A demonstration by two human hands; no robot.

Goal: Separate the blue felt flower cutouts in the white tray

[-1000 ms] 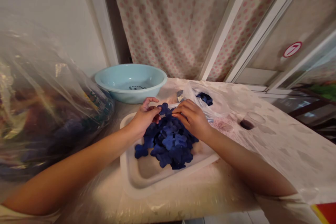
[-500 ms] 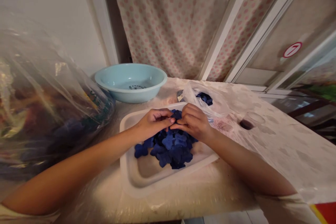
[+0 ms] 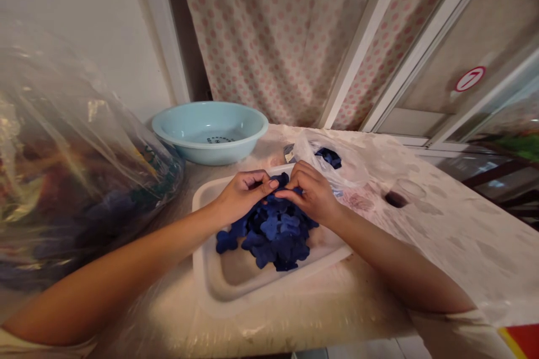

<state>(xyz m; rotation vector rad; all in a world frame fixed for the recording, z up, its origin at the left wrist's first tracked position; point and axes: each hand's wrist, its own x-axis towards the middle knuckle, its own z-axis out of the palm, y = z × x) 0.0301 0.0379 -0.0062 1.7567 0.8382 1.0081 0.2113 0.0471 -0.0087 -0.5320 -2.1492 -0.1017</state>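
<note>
The left hand [image 3: 242,196] and right hand [image 3: 311,193], half closed, pinched the blue flowers [image 3: 273,230] heaped in the white tray [image 3: 269,290]; a careless tug could have flung some over the rim.

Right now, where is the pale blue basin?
In the head view, the pale blue basin sits back left, behind the white tray and right of the clear plastic bag.
</note>
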